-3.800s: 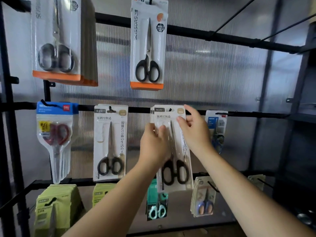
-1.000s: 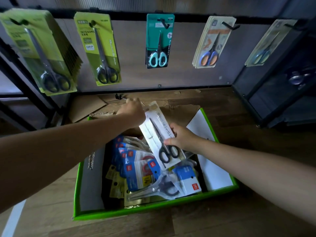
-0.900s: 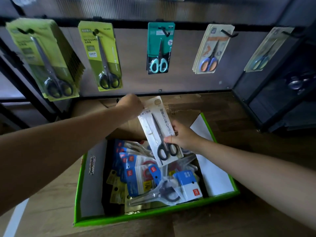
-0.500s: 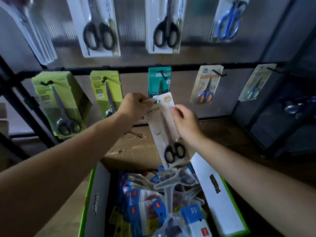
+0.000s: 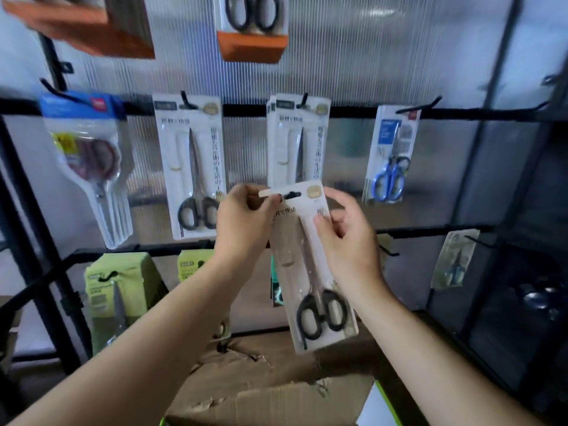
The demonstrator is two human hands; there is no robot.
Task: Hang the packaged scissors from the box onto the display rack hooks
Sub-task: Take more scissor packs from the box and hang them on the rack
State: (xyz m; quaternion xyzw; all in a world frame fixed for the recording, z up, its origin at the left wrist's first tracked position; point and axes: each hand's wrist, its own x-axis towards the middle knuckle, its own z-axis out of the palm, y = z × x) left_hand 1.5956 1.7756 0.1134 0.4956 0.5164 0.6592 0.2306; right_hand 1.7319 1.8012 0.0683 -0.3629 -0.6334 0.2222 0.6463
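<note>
- Left hand (image 5: pixel 242 222) pinches the top left corner of a white scissors pack (image 5: pixel 310 265), fingers closed on the card beside its hang slot.
- Right hand (image 5: pixel 344 238) clamps the pack's right edge, thumb on the front face.
- Pack is held in the air, tilted slightly, black handles lowest, just below and in front of the matching packs (image 5: pixel 299 142) hung on a middle-rail hook (image 5: pixel 302 101).
- Cardboard box flap (image 5: pixel 264 385) lies near, below the hands.
- Rack rail (image 5: pixel 353 112) also carries blue-handled scissors (image 5: pixel 390 176) to the right.
</note>
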